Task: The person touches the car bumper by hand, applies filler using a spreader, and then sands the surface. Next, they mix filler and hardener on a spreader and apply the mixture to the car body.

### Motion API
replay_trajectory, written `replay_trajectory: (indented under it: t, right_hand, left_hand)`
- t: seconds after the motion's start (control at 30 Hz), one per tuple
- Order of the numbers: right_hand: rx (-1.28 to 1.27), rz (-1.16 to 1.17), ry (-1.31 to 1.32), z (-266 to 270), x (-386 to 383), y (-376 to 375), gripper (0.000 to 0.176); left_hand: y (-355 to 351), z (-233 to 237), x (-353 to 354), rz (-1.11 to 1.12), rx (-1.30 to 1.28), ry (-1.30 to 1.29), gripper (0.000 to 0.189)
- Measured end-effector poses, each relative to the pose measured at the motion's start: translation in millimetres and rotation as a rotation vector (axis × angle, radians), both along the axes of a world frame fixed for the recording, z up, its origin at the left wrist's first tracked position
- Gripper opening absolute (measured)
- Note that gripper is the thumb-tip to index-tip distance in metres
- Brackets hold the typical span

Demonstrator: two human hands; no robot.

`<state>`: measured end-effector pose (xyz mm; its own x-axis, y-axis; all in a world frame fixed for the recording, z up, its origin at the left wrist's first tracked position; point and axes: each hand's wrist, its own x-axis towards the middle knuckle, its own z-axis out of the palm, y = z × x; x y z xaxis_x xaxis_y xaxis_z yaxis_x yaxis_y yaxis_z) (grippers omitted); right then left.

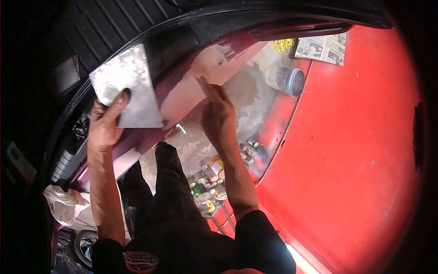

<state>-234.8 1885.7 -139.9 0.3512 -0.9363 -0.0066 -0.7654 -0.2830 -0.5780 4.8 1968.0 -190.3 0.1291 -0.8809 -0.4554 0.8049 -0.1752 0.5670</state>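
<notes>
My left hand (109,116) is closed on the edge of a flat, silvery metal plate (141,98), with the thumb lying across its face. Pale smears cover part of the plate. My right hand (218,112) is beside a maroon car panel (132,137) with pale pinkish patches (182,91). Its fingers are pressed together, pointing at the panel. A thin edge shows at their tips, but I cannot make out what they hold, or whether they touch the surface.
Several cans (204,196) and small containers stand on the floor near my legs. A grey bucket (285,81) lies tipped by the red wall (337,123). Newspaper (321,48) and a yellow tangle (283,45) are farther off. A white plastic bag (66,205) is at the left.
</notes>
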Motion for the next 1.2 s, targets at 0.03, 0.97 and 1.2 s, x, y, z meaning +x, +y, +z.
replay_trajectory:
  t: [0.03, 0.97, 1.2]
  right_hand:
    - [0.004, -0.026, -0.074, 10, -3, 2, 0.056]
    - [-0.295, 0.191, 0.374, 1, -11, 7, 0.058]
    - [-0.413, -0.015, 0.739, -28, 16, -28, 0.056]
  left_hand:
    - [0, 7, -14, -0.037, -0.025, -0.256, 0.025]
    - [-18, -14, 3, 0.260, 0.056, -0.080, 0.030]
    - [-4, -32, 19, 0.158, -0.041, 0.062, 0.035]
